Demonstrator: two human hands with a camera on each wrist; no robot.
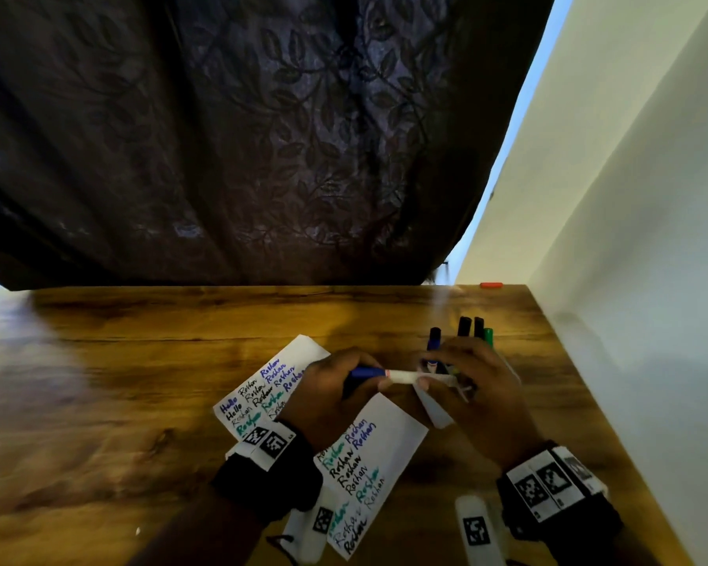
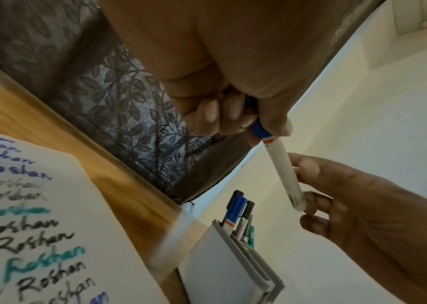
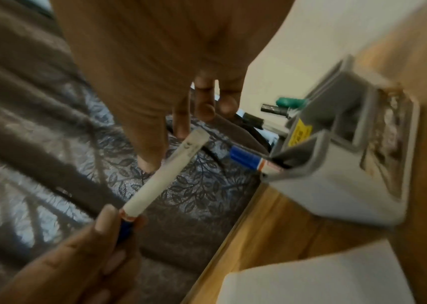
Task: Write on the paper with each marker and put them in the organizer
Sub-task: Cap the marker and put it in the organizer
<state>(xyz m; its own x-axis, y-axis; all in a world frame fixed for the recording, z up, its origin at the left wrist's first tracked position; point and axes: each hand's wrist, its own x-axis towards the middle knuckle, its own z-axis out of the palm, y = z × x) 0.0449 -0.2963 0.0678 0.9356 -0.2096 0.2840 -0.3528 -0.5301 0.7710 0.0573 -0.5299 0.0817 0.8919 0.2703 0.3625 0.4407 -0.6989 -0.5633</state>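
Note:
A white marker [image 1: 405,376] with a blue cap [image 2: 259,128] is held level above the wooden table, between both hands. My left hand [image 1: 368,375] grips the cap end. My right hand [image 1: 430,378] pinches the far end of the white barrel [image 2: 282,170] between thumb and fingers. Just behind the right hand stands the grey organizer [image 2: 220,267], with several black, blue and green markers [image 1: 464,326] upright in it. Two white papers [image 1: 270,386] covered in handwritten words lie under and near my left hand.
A dark leaf-patterned curtain [image 1: 262,136] hangs behind the table's far edge. A white wall [image 1: 630,279] runs along the right side, close to the organizer. A small red object [image 1: 490,285] lies at the far right corner. Bare wood [image 1: 119,381] stretches to the left.

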